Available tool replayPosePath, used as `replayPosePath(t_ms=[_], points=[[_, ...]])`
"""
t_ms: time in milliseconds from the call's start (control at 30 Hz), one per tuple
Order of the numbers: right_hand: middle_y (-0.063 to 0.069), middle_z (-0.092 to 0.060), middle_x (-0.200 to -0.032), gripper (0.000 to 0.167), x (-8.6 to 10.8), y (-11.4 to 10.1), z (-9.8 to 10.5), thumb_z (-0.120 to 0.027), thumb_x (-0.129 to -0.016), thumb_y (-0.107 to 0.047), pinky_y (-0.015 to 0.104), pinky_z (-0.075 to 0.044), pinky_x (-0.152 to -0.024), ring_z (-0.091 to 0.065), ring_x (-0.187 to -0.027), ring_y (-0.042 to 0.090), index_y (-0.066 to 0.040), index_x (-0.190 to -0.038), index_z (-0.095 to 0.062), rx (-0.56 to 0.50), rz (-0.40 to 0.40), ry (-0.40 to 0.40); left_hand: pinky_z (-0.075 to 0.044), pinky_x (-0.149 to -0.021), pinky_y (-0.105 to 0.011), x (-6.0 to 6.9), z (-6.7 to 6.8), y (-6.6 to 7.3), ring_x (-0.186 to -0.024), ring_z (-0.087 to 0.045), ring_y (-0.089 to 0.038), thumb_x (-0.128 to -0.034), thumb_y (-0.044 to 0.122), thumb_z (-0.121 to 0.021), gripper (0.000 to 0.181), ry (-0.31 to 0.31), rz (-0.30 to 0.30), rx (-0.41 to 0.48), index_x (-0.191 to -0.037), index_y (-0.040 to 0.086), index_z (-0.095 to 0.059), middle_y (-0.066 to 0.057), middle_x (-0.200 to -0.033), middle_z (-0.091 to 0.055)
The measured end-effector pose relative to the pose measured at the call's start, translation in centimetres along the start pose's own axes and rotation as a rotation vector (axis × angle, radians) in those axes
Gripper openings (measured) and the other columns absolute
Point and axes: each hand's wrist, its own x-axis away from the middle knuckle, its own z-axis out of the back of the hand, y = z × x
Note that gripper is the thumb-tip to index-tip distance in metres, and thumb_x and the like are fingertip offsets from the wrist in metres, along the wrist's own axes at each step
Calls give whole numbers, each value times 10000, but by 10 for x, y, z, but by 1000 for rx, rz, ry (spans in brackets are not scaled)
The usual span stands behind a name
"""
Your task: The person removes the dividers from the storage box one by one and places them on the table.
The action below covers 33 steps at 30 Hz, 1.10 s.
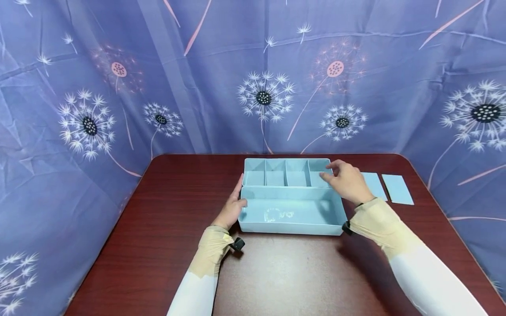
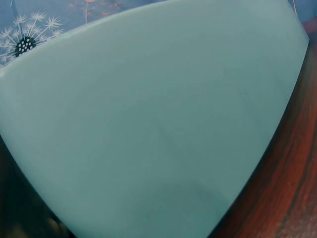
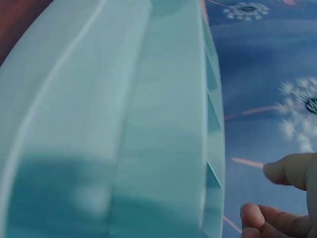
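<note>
A light blue organizer box (image 1: 292, 228) sits on the table, with a long open front section and a back row of several small compartments (image 1: 296, 177). My left hand (image 1: 230, 210) grips its left side, the thumb over the front section's rim and the fingers along the outer wall. Over the rightmost back compartment is my right hand (image 1: 348, 181), thumb and fingers parted with nothing between them. In the right wrist view its fingertips (image 3: 251, 216) appear beside the compartments. Pale blue wall (image 2: 158, 119) fills most of the left wrist view.
Two flat light blue panels, a nearer one (image 1: 374, 186) partly behind the right hand and an outer one (image 1: 398, 189), lie right of the box on the dark red wooden table (image 1: 178, 210). A blue dandelion-print curtain (image 1: 213, 101) hangs behind the table.
</note>
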Motion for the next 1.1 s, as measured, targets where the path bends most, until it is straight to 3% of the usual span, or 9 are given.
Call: replayPosePath(t_ms=[200,267,467,633,867,1000,1100], points=[[173,-750,-842,582,-21,-14,-26,-606,-1021,-375,335,-435,-529,-605,-564,184,41,-1426,-569,49,19,-121,-212,-1131,-469,2,0,-4,-1575,-61,-192,-869,-34,-426,999,-5,-7,-8,-1646,466,-47,86,-1751,5],[189,-766,-869,613,-27,-15,-32,-596,-1026,-374,351,-450,-546,-632,-589,197,62,-1453,-538,89,3,-157,-212,-1137,-461,2,-1,-5,-1580,-48,-182,-864,-35,-429,1004,-5,-7,-5,-1640,480,-54,90,-1751,2],[271,-727,-1166,626,-40,-13,-46,-559,-1040,-333,416,-500,-660,-687,-778,284,89,-1494,-472,192,-37,-233,-213,-1155,-472,4,-2,-6,-1590,-29,-185,-852,-41,-432,1012,-5,-7,-4,-1651,450,-51,67,-1756,2],[265,-724,-1075,534,-45,-11,-51,-542,-1042,-247,434,-484,-675,-645,-739,291,94,-1452,-513,186,-16,-219,-143,-1241,-484,2,-2,-5,-1595,-11,-181,-848,-39,-438,1012,-1,-11,-6,-1655,438,-55,66,-1756,-5],[285,-703,-1184,547,-49,-3,-57,-482,-1061,-220,596,-410,-975,-660,-887,369,96,-1506,-454,123,24,-149,-202,-1168,-471,0,1,-2,-1596,-14,-180,-847,-43,-434,1014,-4,-25,-2,-1656,434,-50,63,-1759,7],[310,-703,-1129,554,-50,-1,-58,-474,-1067,-204,541,-465,-898,-660,-837,362,123,-1512,-427,46,31,-97,-142,-1233,-485,0,1,-1,-1600,13,-172,-849,-42,-432,1011,-4,-27,3,-1653,439,-51,77,-1755,5],[319,-706,-1091,543,-49,-2,-57,-483,-1064,-191,465,-485,-790,-645,-763,318,127,-1503,-438,0,32,-76,-167,-1206,-477,0,1,-2,-1596,2,-174,-848,-42,-432,1012,-6,-27,5,-1656,433,-51,88,-1752,8]])
